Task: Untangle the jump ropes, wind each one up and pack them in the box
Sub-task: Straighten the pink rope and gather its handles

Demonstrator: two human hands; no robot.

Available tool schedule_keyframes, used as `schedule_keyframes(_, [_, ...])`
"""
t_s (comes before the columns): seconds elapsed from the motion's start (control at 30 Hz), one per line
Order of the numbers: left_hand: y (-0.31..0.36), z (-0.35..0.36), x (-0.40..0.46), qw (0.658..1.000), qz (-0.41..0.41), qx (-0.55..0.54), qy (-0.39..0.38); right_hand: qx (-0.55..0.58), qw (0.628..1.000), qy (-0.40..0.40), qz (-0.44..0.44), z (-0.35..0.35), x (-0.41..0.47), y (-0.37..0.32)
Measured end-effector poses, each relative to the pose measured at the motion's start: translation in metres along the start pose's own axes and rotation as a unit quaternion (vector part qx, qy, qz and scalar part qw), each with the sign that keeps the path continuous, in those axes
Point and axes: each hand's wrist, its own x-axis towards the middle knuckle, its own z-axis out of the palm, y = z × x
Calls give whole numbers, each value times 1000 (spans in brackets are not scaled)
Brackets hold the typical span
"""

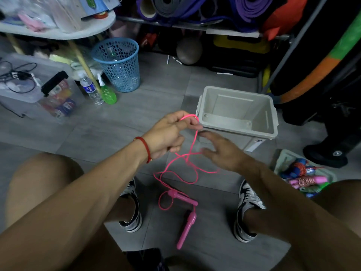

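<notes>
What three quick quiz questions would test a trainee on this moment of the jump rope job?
1. True or false: the grey box already has a wound rope in it.
2. Which hand pinches the pink rope?
A. left hand
B. right hand
C. both
3. Fill in: the two pink handles lie on the floor between the person's ____.

Key
1. False: its inside shows only bare walls and bottom.
2. A. The left hand holds a loop up; the right hand is spread open beside the strand.
3. Shoes.
</notes>
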Motion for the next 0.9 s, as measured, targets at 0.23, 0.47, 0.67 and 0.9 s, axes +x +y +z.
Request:
schedule_keyframes(0.23, [-1, -9, -5, 999, -24, -49, -2, 3, 996, -56, 65, 36, 14, -13])
schedule_keyframes(0.47, [-5, -52, 3, 985, -4, 119, 127, 247, 957, 106, 107, 3, 20, 1])
schedule_keyframes(0.67, [-4, -116, 18, 948, -21, 137, 285, -61, 982, 51, 174, -49, 6, 35])
schedule_keyframes(0.9, [-21, -97, 18, 788, -102, 580, 177, 35, 990, 119, -62, -77, -5, -24])
